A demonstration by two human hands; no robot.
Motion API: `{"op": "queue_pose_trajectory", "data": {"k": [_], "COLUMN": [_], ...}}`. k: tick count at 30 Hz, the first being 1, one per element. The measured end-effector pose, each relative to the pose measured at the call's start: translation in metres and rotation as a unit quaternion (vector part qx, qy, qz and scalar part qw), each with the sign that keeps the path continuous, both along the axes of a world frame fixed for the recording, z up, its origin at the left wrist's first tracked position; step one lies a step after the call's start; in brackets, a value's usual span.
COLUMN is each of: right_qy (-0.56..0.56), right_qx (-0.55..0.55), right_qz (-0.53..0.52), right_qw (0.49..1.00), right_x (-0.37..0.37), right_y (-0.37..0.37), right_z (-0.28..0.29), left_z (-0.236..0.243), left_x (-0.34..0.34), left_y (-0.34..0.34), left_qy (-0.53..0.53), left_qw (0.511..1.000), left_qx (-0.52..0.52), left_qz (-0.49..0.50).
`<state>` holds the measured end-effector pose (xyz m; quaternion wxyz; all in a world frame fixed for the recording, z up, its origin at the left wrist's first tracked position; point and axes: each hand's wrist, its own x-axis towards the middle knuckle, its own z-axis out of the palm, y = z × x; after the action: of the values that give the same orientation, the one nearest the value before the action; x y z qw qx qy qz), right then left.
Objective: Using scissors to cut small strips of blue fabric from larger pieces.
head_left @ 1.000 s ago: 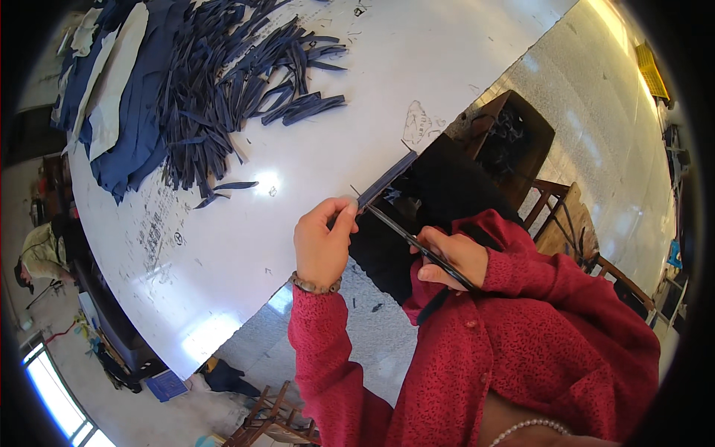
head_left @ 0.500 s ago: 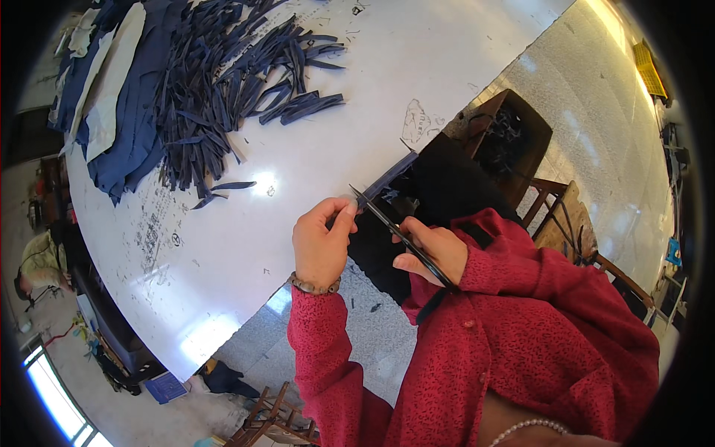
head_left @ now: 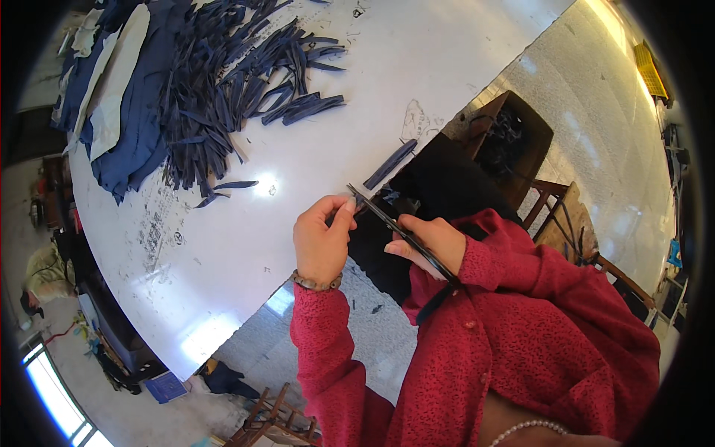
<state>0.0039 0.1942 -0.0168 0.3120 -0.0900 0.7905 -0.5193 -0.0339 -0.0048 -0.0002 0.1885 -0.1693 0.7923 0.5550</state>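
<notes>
glossy white tabletop (head_left: 298,160), dark metal scissors (head_left: 385,217), matt navy cloth strips (head_left: 216,97), matt black cloth (head_left: 450,179), wooden seat (head_left: 569,222)

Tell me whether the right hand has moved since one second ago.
Yes: judged against the white table, the right hand has shifted left and slightly up in the picture, toward the left hand.

Scissors (head_left: 384,216) are held in the right hand (head_left: 438,244); a dark scrap (head_left: 360,202) is pinched in the left hand (head_left: 324,237). A blue strip (head_left: 390,164) is laid on the tabletop (head_left: 298,160), well apart from the heaped strips (head_left: 208,104).
</notes>
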Motion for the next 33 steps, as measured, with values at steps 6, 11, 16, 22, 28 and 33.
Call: {"op": "queue_pose_trajectory", "data": {"k": [6, 11, 16, 22, 28, 33], "right_qy": [-0.015, -0.036, -0.005, 0.018, -0.021, -0.034], "right_qx": [-0.055, -0.190, -0.287, -0.254, -0.294, -0.299], "right_qz": [0.047, -0.058, -0.159, -0.166, -0.182, -0.175], "right_qw": [0.997, 0.979, 0.945, 0.953, 0.938, 0.938], "right_x": [-0.001, -0.017, -0.036, -0.054, -0.052, -0.047], "right_y": [0.028, 0.064, 0.069, 0.063, 0.046, 0.042], "right_z": [0.011, 0.026, 0.031, 0.030, 0.034, 0.032], "left_z": [0.006, 0.016, -0.011, 0.034, 0.029, 0.033], "left_x": [0.004, -0.001, -0.065, -0.029, 0.008, 0.015], "left_y": [-0.004, 0.040, 0.024, 0.042, 0.069, 0.066], "left_qy": [0.016, -0.002, 0.160, 0.115, 0.135, 0.148], "left_qw": [0.995, 0.986, 0.974, 0.972, 0.976, 0.979], "left_qx": [0.094, 0.168, 0.085, 0.193, 0.164, 0.131], "left_qz": [0.028, -0.017, 0.132, 0.063, -0.045, -0.055]}}
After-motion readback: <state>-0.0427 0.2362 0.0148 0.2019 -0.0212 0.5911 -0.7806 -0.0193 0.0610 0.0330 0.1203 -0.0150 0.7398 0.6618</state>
